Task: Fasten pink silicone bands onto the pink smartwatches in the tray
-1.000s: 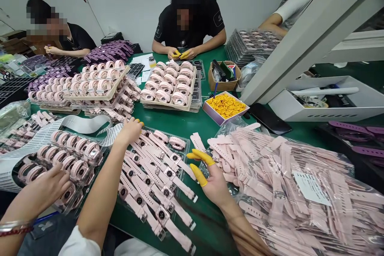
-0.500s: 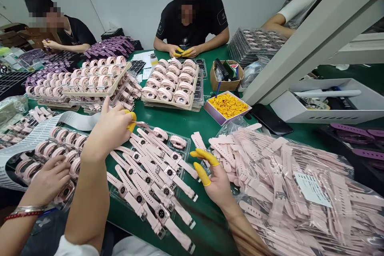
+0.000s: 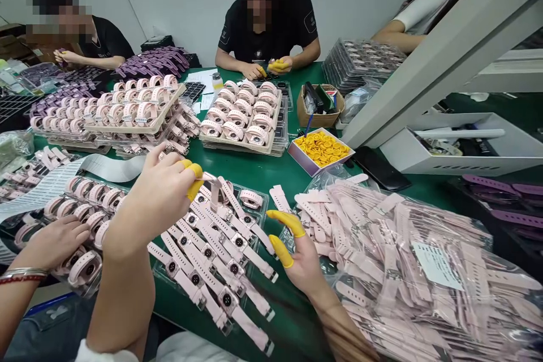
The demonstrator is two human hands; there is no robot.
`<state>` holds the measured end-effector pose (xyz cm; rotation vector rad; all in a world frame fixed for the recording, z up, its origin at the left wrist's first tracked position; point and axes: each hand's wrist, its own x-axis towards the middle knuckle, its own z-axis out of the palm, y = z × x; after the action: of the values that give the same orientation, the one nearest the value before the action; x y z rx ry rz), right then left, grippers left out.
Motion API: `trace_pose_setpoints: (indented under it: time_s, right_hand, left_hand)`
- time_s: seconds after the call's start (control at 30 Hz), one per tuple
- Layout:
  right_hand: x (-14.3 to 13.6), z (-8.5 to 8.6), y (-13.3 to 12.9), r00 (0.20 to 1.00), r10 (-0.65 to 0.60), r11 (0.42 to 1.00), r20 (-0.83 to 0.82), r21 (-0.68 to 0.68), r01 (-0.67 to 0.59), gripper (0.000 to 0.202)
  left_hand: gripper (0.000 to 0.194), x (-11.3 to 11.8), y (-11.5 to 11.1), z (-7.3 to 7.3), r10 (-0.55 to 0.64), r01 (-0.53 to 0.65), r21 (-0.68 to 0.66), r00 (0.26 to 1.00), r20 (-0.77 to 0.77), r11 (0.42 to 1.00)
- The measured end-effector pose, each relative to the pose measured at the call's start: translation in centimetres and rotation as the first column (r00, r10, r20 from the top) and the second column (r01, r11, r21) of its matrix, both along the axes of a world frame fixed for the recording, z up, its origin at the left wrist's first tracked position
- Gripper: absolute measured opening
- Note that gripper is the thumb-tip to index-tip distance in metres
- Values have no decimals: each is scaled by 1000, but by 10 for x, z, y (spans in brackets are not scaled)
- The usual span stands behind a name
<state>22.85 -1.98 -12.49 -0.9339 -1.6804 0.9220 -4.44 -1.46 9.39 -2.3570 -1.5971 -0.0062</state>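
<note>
My left hand [image 3: 165, 186], with yellow finger cots on its fingertips, is closed in a pinch on a pink-strapped smartwatch [image 3: 218, 192]. The watch hangs above rows of pink smartwatches [image 3: 207, 253] laid out face down, their straps stretched flat. Part of it is hidden behind the fingers. To the right, my right hand [image 3: 303, 257] is open and holds nothing, its cot-covered thumb and fingers apart. That hand is between the laid-out watches and a big heap of pink watch straps [image 3: 394, 254] in clear bags.
At left, a co-worker's hand [image 3: 57, 243] with bracelets rests by a tray of looped watches [image 3: 85, 209]. Filled trays [image 3: 241, 110] stand further back, near a box of yellow finger cots [image 3: 321, 150]. A slanted metal post [image 3: 424, 62] crosses the right side. Two people sit opposite.
My left hand has moved slightly right and tilted up, and the watch's strap now hangs down. My right hand barely shifted. The co-worker's hand has drawn back to the left.
</note>
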Motion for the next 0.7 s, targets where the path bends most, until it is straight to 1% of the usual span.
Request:
trace_pose_setpoints:
  time_s: [0.03, 0.1, 0.2, 0.23, 0.27, 0.3, 0.33, 0.37, 0.4, 0.43, 0.47, 0.5, 0.53, 0.57, 0.6, 0.63, 0.67, 0.7]
  right_hand:
    - [1, -1, -1, 1000, -5, 1000, -18, -18, 5, 45]
    - [3, -2, -4, 997, 11, 997, -76, -80, -17, 51]
    - [5, 2, -12, 971, 98, 968, -220, -206, -145, 68]
    - [5, 5, -15, 955, 124, 951, -268, -243, -192, 68]
    - [4, 8, -17, 941, 141, 933, -309, -275, -230, 61]
    - [3, 12, -18, 929, 148, 919, -339, -301, -256, 49]
    - [2, 16, -18, 922, 144, 908, -359, -323, -267, 38]
    - [0, 20, -18, 919, 129, 901, -373, -343, -266, 31]
    - [-1, 23, -16, 918, 102, 898, -384, -362, -251, 29]
    - [-2, 26, -14, 918, 62, 900, -392, -375, -221, 30]
    - [-3, 27, -12, 919, 13, 905, -394, -387, -178, 33]
    - [-3, 28, -10, 920, -38, 909, -390, -397, -130, 35]
    - [-3, 28, -7, 920, -87, 911, -383, -404, -81, 36]
    - [-2, 27, -6, 920, -127, 912, -370, -408, -37, 37]
    - [-2, 26, -4, 924, -153, 913, -350, -408, -4, 38]
    - [-1, 25, -3, 931, -164, 913, -325, -408, 19, 39]
    - [-1, 24, -3, 941, -165, 913, -296, -407, 32, 39]
    - [0, 22, -3, 952, -153, 914, -264, -403, 35, 40]
  left_hand:
    - [26, 3, -4, 2, -37, 37, 4, 999, 24, 999]
    - [25, 18, -13, 3, -113, 113, 11, 991, 72, 994]
    - [22, 56, -25, -3, -222, 222, 10, 968, 121, 975]
    - [22, 68, -27, -6, -264, 266, 6, 955, 132, 964]
    - [22, 77, -26, -9, -306, 310, -4, 941, 147, 951]
    - [21, 83, -23, -13, -343, 351, -18, 923, 174, 936]
    - [18, 84, -17, -16, -371, 387, -32, 902, 222, 921]
    - [15, 82, -8, -20, -391, 419, -35, 872, 296, 907]
    - [19, 75, 4, -25, -386, 428, -26, 839, 384, 904]
    - [31, 65, 18, -31, -350, 407, -20, 807, 476, 913]
    - [39, 54, 33, -38, -308, 360, 18, 769, 561, 933]
    - [43, 43, 49, -46, -171, 221, -8, 780, 601, 975]
    - [46, 34, 65, -55, 25, 46, -112, 823, 567, 993]
    - [47, 27, 79, -64, 209, -87, -281, 873, 441, 956]
    - [48, 23, 91, -73, 313, -166, -446, 907, 280, 880]
    - [46, 21, 101, -82, 353, -210, -536, 919, 178, 818]
    - [44, 22, 109, -89, 361, -238, -606, 928, 88, 759]
    - [41, 24, 114, -94, 352, -247, -649, 935, 34, 719]
